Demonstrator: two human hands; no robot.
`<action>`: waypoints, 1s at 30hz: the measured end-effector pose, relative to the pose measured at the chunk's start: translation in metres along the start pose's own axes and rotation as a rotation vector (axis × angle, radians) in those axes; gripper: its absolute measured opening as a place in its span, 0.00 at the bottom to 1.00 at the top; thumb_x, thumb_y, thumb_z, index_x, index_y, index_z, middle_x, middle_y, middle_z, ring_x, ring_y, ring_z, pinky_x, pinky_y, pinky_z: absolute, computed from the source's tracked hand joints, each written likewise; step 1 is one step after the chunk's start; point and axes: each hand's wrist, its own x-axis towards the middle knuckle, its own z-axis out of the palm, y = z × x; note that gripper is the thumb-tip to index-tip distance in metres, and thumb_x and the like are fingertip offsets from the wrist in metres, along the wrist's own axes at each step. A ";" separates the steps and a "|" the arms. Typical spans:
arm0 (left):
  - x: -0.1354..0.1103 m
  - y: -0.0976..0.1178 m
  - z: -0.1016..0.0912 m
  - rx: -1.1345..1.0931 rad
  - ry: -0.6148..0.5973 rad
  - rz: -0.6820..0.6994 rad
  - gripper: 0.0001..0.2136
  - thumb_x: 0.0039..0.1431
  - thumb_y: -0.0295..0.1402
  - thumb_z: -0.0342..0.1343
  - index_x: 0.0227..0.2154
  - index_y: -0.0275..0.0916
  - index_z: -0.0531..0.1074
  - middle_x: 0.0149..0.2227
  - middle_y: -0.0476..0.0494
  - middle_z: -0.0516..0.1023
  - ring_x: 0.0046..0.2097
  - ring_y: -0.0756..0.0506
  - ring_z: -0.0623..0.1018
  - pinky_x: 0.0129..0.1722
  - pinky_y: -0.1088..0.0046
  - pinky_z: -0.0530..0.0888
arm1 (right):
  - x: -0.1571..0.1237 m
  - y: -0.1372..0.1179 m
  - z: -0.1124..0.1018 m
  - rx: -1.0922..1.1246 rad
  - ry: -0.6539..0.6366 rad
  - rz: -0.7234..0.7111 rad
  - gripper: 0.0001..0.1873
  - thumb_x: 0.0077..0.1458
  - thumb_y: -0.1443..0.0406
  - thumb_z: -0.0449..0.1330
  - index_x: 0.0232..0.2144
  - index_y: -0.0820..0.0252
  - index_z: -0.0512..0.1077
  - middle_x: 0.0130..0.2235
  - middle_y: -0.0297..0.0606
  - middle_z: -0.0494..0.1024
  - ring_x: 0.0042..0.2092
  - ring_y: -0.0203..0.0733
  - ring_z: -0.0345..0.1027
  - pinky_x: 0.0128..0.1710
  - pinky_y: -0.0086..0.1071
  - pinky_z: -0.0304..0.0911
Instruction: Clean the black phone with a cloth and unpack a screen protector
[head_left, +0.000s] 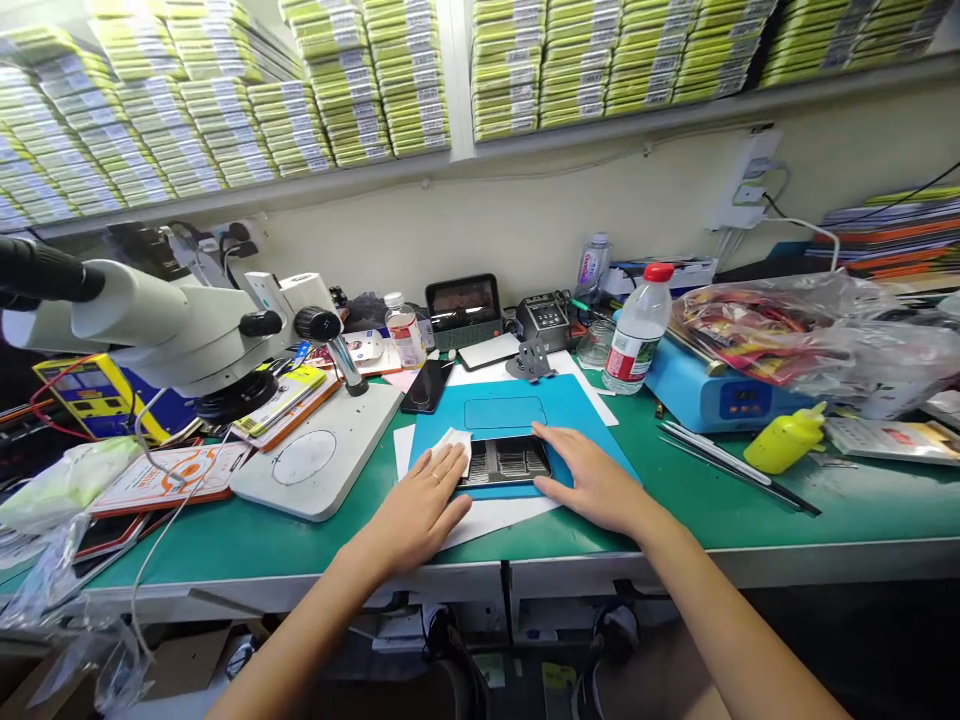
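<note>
Lying nearly flat, fingers together and thumb apart, the left hand [424, 505] covers one white cloth [459, 446] at the left end of one smartphone [516, 460]. The right hand [596, 480] holds the smartphone's right end between thumb and forefinger, set on opposite long edges. The smartphone lies on one blue mat [581, 410], over white paper [495, 523] on the green tabletop [697, 525]. Farther in are one yellow squeeze bottle [782, 441] to the right, one stereo microscope [169, 325] to the left and a second, black phone [427, 388] just beside the mat. Beyond stand one red-capped bottle [637, 335] and one white-capped bottle [405, 333]. Stacked yellow-green packets [510, 70], too many to count, fill the shelf [544, 143] above.
</note>
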 end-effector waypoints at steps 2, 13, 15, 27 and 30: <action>-0.006 0.003 0.005 0.025 0.018 0.007 0.29 0.73 0.47 0.33 0.70 0.37 0.47 0.71 0.38 0.47 0.72 0.41 0.50 0.70 0.55 0.52 | 0.000 0.000 0.000 -0.003 -0.017 0.021 0.37 0.60 0.51 0.55 0.67 0.53 0.55 0.65 0.47 0.66 0.65 0.55 0.59 0.62 0.52 0.60; 0.045 0.057 0.015 -0.044 0.022 0.098 0.31 0.72 0.48 0.34 0.68 0.31 0.50 0.71 0.35 0.48 0.72 0.39 0.49 0.70 0.57 0.54 | -0.001 0.004 0.006 -0.016 0.017 -0.024 0.36 0.60 0.53 0.56 0.67 0.56 0.56 0.64 0.48 0.67 0.65 0.54 0.59 0.63 0.51 0.58; 0.055 0.063 0.016 -0.058 0.020 0.102 0.31 0.72 0.49 0.34 0.68 0.31 0.51 0.71 0.35 0.48 0.71 0.39 0.49 0.70 0.57 0.54 | -0.001 0.006 0.007 -0.016 0.013 -0.031 0.36 0.60 0.53 0.56 0.67 0.57 0.56 0.64 0.47 0.66 0.65 0.53 0.58 0.63 0.50 0.57; 0.011 0.004 -0.001 -0.039 0.012 -0.058 0.26 0.73 0.46 0.33 0.67 0.39 0.55 0.70 0.41 0.53 0.70 0.42 0.55 0.69 0.54 0.57 | -0.002 0.003 -0.001 -0.015 -0.032 0.027 0.38 0.61 0.51 0.55 0.68 0.58 0.55 0.65 0.49 0.65 0.66 0.54 0.58 0.63 0.50 0.58; 0.005 0.005 0.001 -0.002 0.032 -0.055 0.28 0.73 0.48 0.36 0.67 0.37 0.56 0.69 0.39 0.54 0.70 0.40 0.55 0.69 0.55 0.58 | -0.001 0.005 0.001 -0.009 -0.031 0.034 0.38 0.61 0.50 0.54 0.68 0.57 0.54 0.66 0.48 0.64 0.66 0.54 0.58 0.63 0.50 0.58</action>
